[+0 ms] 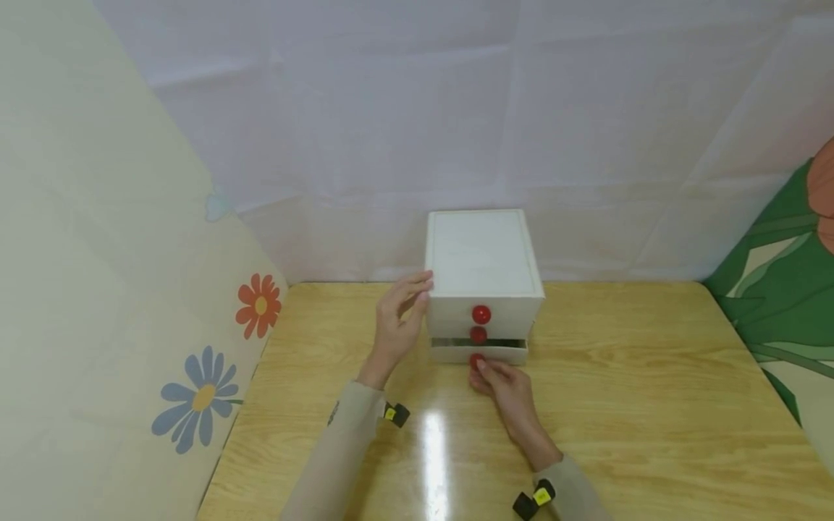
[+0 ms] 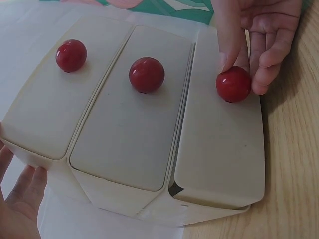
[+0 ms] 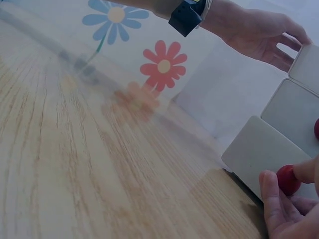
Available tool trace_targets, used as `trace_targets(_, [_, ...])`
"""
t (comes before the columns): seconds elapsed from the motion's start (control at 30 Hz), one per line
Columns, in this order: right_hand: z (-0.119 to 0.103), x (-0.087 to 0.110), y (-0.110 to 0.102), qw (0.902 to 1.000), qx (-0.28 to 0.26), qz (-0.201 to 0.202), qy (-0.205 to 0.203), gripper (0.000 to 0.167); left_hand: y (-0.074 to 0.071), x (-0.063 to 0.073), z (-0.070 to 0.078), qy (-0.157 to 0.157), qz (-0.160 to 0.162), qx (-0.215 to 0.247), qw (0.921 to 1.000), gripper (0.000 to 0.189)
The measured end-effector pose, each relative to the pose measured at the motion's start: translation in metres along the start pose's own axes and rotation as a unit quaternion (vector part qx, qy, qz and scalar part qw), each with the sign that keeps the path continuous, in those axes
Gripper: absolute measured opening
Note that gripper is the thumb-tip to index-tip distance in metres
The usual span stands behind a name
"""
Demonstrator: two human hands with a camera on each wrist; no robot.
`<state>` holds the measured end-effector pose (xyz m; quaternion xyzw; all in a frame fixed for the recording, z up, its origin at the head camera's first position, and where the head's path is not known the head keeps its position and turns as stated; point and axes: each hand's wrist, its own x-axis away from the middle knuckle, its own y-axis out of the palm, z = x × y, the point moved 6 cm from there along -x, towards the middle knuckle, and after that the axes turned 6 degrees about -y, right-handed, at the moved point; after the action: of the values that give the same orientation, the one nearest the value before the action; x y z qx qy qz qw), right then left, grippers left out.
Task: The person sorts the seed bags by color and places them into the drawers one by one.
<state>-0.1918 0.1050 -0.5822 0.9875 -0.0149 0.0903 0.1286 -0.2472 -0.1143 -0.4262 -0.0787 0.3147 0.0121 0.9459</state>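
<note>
A white three-drawer box (image 1: pixel 482 253) stands at the back of the table, a round red knob on each drawer front. The bottom drawer (image 1: pixel 449 354) sticks out a little, with a dark gap above its front. My right hand (image 1: pixel 511 394) pinches the bottom drawer's red knob (image 2: pixel 233 85) between thumb and fingers. Against the box's left side, near the top front corner, my left hand (image 1: pixel 396 325) rests with fingers extended. The middle drawer (image 2: pixel 124 119) and top drawer (image 2: pixel 55 104) sit flush in the box.
The wood-grain table (image 1: pixel 651 376) spreads out around the box. A pale cloth wall (image 1: pixel 391 130) rises right behind it. Flower-printed panels stand along the left (image 1: pixel 98 289) and right (image 1: pixel 775 289) sides. Each wrist carries a small black camera.
</note>
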Motion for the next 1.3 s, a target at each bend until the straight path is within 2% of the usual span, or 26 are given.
trace_targets(0.5, [0.0, -0.008, 0.001, 0.9999, 0.001, 0.012, 0.006, 0.036, 0.0, 0.001, -0.001, 0.009, 0.002, -0.001, 1.0, 0.018])
trace_targets(1.3, [-0.004, -0.017, 0.003, 0.9997, 0.025, 0.0, 0.005, 0.038, 0.0, 0.001, 0.002, 0.004, 0.003, -0.004, 1.0, 0.019])
